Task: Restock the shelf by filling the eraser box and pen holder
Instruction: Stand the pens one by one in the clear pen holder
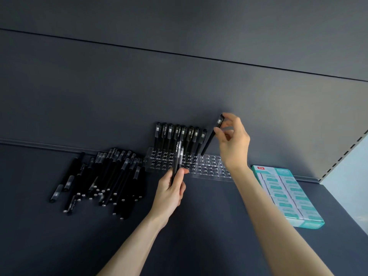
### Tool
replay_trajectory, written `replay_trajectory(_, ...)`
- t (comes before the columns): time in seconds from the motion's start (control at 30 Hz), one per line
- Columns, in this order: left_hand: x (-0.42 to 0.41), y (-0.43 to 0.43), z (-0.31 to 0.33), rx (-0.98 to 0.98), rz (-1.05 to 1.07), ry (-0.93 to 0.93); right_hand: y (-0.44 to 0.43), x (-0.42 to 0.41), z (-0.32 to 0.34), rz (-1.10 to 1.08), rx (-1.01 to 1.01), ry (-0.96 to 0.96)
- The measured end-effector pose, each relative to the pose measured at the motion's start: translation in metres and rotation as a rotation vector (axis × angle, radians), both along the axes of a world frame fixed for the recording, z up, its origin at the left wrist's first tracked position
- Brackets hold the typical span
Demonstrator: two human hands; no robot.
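Toward its front edge the dark shelf (219, 232) shows between the two forearms. The left hand (171, 193) grips a few upright pens (177, 156) before the clear pen holder (209, 166) at the back edge. A loose pen pile (105, 176) lies left. The full eraser box (286, 196) sits right. The right hand (234, 144) pinches one pen (210, 141), top leaning right, its tip at the holder's back row beside the standing pens (179, 134).

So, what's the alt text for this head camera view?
A person's right hand pinches a tilted black pen, its tip at a clear pen holder beside a row of standing pens; the left hand grips spare pens. Loose pens lie left, an eraser box right.
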State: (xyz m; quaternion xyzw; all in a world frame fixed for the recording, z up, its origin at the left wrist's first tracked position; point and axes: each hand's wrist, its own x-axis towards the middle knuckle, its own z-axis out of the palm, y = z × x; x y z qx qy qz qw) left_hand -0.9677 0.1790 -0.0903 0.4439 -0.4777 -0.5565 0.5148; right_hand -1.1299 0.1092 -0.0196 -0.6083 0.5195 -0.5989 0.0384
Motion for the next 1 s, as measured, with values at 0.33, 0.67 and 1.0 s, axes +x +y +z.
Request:
replay_trajectory(0.33,-0.001,-0.001,0.002,-0.008,-0.005,0.027,-0.001,0.003,-0.023,-0.007,0.063,0.121)
replay_trajectory(0.67,-0.002,0.001,0.004,-0.016,-0.010,0.002,-0.003,0.004,-0.027,-0.019,0.161,0.153)
replay_trajectory(1.0,-0.003,0.006,0.007,-0.009,-0.143,-0.018,0.048,0.017,-0.026,0.261,0.333,-0.263)
